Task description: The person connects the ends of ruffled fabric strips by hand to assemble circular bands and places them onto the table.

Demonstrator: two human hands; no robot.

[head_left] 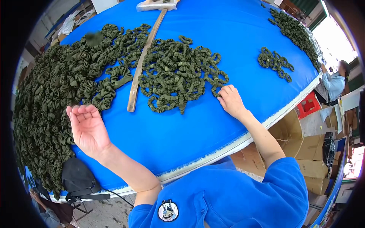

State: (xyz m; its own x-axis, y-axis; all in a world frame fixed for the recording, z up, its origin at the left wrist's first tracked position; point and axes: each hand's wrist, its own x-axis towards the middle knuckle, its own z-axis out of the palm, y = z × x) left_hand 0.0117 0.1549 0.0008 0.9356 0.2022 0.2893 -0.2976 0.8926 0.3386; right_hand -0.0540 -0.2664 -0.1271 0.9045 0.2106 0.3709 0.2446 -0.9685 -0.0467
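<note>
My left hand (89,131) is raised over the table, palm up, with its fingers loosely bent and nothing in the palm. Beside it on the left spreads a big heap of dark green gathered scrunchies (53,91). My right hand (232,100) is at the right edge of a smaller pile of narrower green scrunchies (175,72). Its fingertips are closed on an outer scrunchie (216,89), partly hidden by the fingers. Between the two piles lies a long wooden strip (140,68).
The blue-covered table (243,22) carries a small scrunchie cluster (275,62), a far pile (294,32) and a tray (156,5). A black bag (79,176) lies at lower left. Co-workers (334,85) sit at both sides. Cardboard boxes (310,152) and a red crate (308,105) stand right.
</note>
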